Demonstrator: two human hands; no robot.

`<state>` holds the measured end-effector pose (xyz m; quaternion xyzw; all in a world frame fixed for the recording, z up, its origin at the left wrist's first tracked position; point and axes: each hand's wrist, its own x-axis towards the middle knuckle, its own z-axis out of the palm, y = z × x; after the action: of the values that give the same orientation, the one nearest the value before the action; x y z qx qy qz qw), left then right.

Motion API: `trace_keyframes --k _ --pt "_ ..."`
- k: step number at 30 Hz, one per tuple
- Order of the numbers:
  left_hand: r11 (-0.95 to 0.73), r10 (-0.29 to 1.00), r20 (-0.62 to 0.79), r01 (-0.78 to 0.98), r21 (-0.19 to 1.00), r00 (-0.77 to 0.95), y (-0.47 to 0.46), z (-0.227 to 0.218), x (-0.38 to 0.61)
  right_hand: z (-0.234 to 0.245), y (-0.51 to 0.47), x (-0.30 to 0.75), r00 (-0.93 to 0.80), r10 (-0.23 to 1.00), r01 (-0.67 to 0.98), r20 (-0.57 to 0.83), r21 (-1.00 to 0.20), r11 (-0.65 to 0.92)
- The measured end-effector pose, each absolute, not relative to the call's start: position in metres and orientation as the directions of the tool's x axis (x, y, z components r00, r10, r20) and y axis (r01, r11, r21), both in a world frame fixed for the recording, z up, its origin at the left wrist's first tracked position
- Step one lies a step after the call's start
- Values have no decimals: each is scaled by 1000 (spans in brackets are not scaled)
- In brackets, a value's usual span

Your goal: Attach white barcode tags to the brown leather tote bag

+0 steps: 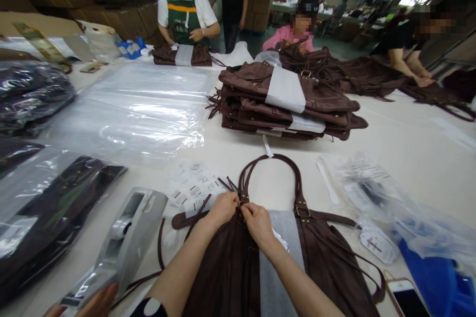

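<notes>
A brown leather handbag (327, 257) lies flat in front of me, handles (293, 168) pointing away, a white paper band (278, 267) wrapped round its middle. My left hand (222, 209) and my right hand (258, 224) meet at the left handle's base by a brass buckle (243, 198). Both hands are closed in a pinch on the thin fringe cords there. What exactly sits between the fingertips is hidden.
A grey tape dispenser (119, 242) stands at the left, another hand (89, 304) touching its base. Barcode tags (189, 190), clear bags (137, 109), bagged dark goods (44, 208), a stack of banded bags (286, 104), a phone (407, 299). Several people work at the far edge.
</notes>
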<state>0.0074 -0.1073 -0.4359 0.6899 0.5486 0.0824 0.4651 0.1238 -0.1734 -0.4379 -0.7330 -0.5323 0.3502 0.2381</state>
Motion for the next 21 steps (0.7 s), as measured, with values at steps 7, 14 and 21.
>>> trace_keyframes --k 7,14,21 --pt "-28 919 -271 735 677 285 -113 -430 1 -421 -175 126 148 971 776 -188 -586 -232" --pt "-5 942 -222 670 742 252 -115 -434 -6 -419 -162 118 31 995 879 -91 -471 -71" --pt "15 951 -198 603 798 239 -116 -435 -11 -429 -150 113 -8 991 831 -136 -552 -69"
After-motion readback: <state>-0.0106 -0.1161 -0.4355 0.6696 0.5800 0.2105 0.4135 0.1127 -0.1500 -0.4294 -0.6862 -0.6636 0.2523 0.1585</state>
